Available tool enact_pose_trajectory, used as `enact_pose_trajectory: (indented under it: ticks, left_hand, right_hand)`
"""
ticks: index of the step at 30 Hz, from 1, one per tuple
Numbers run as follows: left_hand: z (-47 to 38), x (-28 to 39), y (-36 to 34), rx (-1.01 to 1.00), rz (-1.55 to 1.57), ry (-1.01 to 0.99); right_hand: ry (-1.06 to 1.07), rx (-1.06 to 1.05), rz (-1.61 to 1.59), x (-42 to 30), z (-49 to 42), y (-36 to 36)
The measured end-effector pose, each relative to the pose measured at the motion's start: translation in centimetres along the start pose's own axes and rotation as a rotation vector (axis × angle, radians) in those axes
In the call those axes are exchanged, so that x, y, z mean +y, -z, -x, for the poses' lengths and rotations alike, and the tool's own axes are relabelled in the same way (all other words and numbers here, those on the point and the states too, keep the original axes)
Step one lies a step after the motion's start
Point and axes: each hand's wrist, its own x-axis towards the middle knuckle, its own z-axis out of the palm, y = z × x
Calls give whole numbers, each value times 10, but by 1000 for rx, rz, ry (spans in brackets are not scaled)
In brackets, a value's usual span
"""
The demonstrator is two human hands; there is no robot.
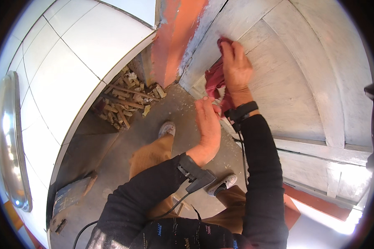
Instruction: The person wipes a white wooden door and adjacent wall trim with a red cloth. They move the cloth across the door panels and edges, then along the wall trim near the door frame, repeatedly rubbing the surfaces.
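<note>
My right hand (238, 70) grips a dark red cloth (215, 77) and presses it against the white-painted panelled wooden door (293, 84). One bunched end of the cloth shows above my fingers; the rest hangs down beside my wrist. My left hand (209, 130) is raised below it, palm turned inward and fingers bent. Its fingertips are close to the hanging part of the cloth, but whether they hold it cannot be made out. The door's paint looks streaked and grimy.
A white tiled counter (59, 62) with a shiny metal lid (11, 140) runs along the left. Beneath it lie sticks and what look like dry corn cobs (124, 99). An orange-painted wall post (171, 43) adjoins the door. Cables (174, 205) run from both wrist straps.
</note>
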Motion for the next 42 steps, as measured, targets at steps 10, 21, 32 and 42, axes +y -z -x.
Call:
enact_pose_trajectory:
  ticks: [10, 21, 32, 42]
  left_hand:
    - [2, 4, 4, 22, 11, -21]
    - [-3, 10, 5, 29, 35, -30]
    - [-6, 18, 5, 30, 81, -44]
    - [-5, 20, 1, 0, 75, -24]
  right_hand:
    - [-152, 22, 12, 8, -20, 13]
    - [-188, -30, -18, 6, -17, 19]
    - [53, -389, 40, -30, 27, -14]
    - [122, -349, 61, -48, 40, -36]
